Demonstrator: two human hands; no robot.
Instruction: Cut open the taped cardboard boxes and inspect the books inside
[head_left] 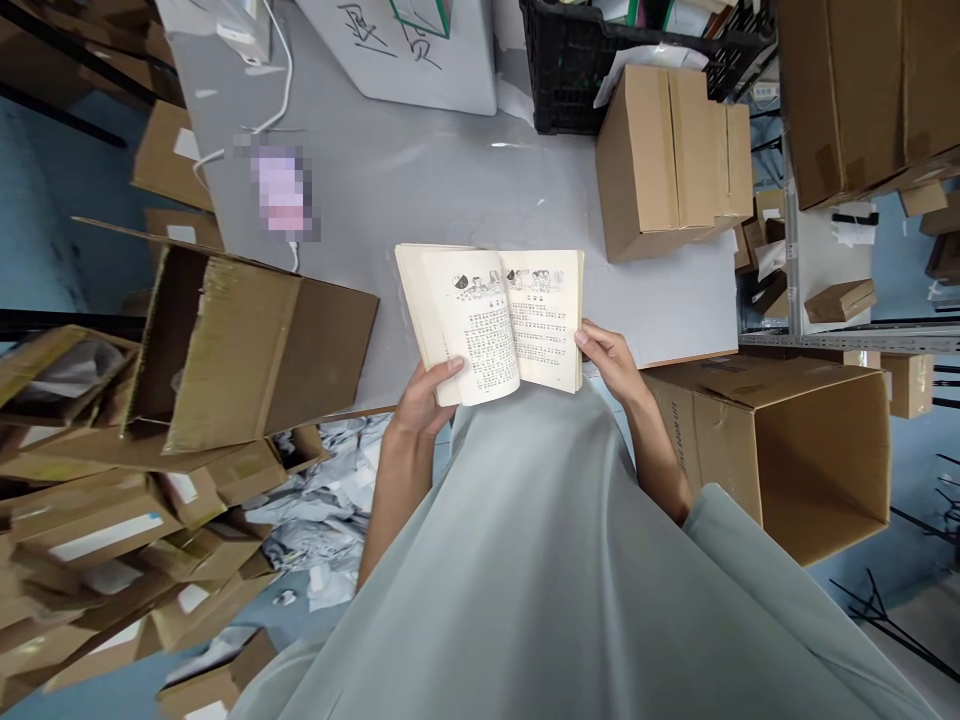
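A free lane runs left to right across the tabletop (442, 190), just beyond the open book (487, 350). An open carton (315, 345) blocks the near left, a white cable (288, 75) (thin, looping) the far left; taped boxes (652, 150) bar the right, a pale container (450, 75) and black crate (559, 80) the far side.

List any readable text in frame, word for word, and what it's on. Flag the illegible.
None reads with certainty.
Open book: lines of printed characters on both pages, too small.
Pale grey box: large black handwritten characters, not certain enough to quote.
Open carton at right: print running along its side, too blurred.
White carton label at left: any print too small.
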